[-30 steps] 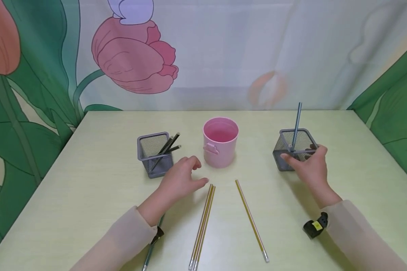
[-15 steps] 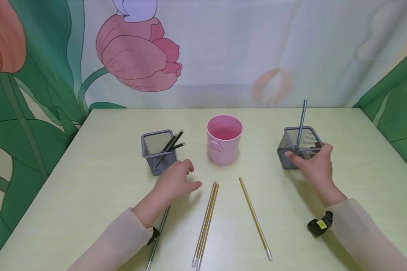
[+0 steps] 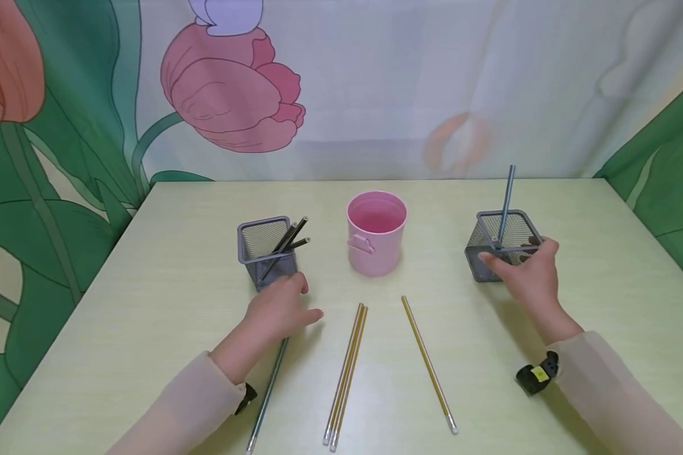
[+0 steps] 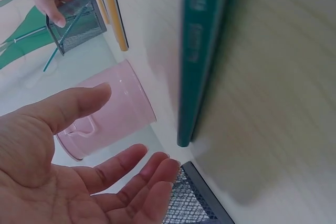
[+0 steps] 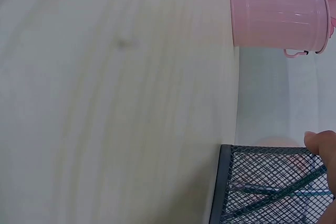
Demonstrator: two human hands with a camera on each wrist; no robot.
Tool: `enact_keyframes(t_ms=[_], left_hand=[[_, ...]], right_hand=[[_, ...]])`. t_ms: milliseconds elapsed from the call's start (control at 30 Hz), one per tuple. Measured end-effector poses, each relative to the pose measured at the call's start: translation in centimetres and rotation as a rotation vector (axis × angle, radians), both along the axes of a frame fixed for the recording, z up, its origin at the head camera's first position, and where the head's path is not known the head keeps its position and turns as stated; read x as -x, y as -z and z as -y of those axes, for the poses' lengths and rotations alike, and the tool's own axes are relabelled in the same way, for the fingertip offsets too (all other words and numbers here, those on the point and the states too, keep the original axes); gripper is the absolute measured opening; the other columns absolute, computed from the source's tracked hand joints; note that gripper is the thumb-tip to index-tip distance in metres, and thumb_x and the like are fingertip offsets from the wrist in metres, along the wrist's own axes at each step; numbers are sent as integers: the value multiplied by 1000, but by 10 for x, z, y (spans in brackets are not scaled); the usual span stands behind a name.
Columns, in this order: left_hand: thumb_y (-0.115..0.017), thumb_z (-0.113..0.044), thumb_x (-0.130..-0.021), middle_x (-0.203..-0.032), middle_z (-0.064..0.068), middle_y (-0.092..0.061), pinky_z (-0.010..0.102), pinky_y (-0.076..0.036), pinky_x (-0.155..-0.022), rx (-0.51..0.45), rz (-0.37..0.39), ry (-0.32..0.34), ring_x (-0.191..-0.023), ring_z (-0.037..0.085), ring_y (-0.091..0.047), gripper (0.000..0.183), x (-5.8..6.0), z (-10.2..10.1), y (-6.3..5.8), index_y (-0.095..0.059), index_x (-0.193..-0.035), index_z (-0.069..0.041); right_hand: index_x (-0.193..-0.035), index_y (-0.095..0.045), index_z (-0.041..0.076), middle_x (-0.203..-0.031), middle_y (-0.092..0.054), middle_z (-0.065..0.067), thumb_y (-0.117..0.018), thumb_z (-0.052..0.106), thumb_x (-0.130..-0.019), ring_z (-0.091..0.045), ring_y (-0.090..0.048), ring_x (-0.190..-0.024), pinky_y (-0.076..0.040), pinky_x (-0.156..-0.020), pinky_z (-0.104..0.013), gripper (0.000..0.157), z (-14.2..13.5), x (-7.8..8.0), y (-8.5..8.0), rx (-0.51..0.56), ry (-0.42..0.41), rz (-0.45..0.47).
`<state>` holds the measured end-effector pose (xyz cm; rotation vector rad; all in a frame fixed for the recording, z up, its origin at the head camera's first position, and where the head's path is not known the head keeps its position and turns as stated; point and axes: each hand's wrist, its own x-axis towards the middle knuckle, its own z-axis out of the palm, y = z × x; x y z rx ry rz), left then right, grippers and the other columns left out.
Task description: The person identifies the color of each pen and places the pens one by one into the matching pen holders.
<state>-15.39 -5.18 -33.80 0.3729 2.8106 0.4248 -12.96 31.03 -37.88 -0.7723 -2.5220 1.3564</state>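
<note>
My right hand [image 3: 526,275] grips the upper part of the right mesh pencil holder [image 3: 480,253], which has blue-green pencils [image 3: 506,205] leaning in it. In the right wrist view, my thumb [image 5: 324,145] lies at the holder's rim. My left hand [image 3: 276,309] holds nothing; its thumb is spread from loosely bent fingers, as the left wrist view shows. It hovers over the upper end of a green pencil [image 3: 269,395] lying on the table, just in front of the left mesh pencil holder [image 3: 267,259]. Several black pencils [image 3: 290,237] lean in that holder.
A pink bucket [image 3: 375,253] stands between the two holders. Three yellow pencils [image 3: 346,379] lie side by side at the middle front, with another yellow pencil [image 3: 429,366] to their right. A printed curtain [image 3: 364,88] hangs behind the table's back edge.
My left hand has moved left and slightly toward me, away from the yellow pencils and over the green pencil. My right hand keeps its grip on the right holder.
</note>
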Motion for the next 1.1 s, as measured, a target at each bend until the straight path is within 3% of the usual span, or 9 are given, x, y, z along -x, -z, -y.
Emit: enact_keyframes(t_ms=[267,533,633,867,1100], left_hand=[[-74,-33,-79,-97,11,-61,36,-48,-62,26,46,-15,-82,24,-58,48,0,10,3,-55,-110,-2],[-73,-33,-79,-114,20,-60,44,-52,-73,91,91,-24,-99,31,-59,67,-3,15,2,-48,-126,7],[-73,-34,-79,-117,20,-60,45,-52,-75,117,107,-36,-98,29,-59,72,-3,18,1,-45,-130,8],[-75,-34,-78,-94,10,-60,37,-47,-62,129,125,-60,-77,22,-54,47,-6,25,4,-55,-103,0],[-75,-32,-77,-88,9,-55,36,-45,-59,129,110,-32,-75,22,-51,38,-11,27,4,-53,-90,-3]], right_hand=[[-144,-6,3,-145,-32,-28,-71,46,-80,-42,-39,-128,-37,-103,-53,100,1,0,0,5,-1,4],[-144,-6,4,-146,-32,-28,-72,46,-80,-41,-38,-129,-36,-104,-53,101,1,0,-1,13,-2,-5],[-144,-5,4,-146,-31,-28,-72,47,-80,-41,-38,-129,-36,-104,-53,102,1,0,-1,13,-2,-5],[-144,-5,4,-146,-31,-28,-71,48,-80,-42,-38,-129,-37,-103,-54,102,1,0,-2,6,-6,7],[-144,-5,4,-148,-29,-27,-71,47,-80,-42,-37,-130,-37,-104,-53,102,1,0,-3,9,-6,8]])
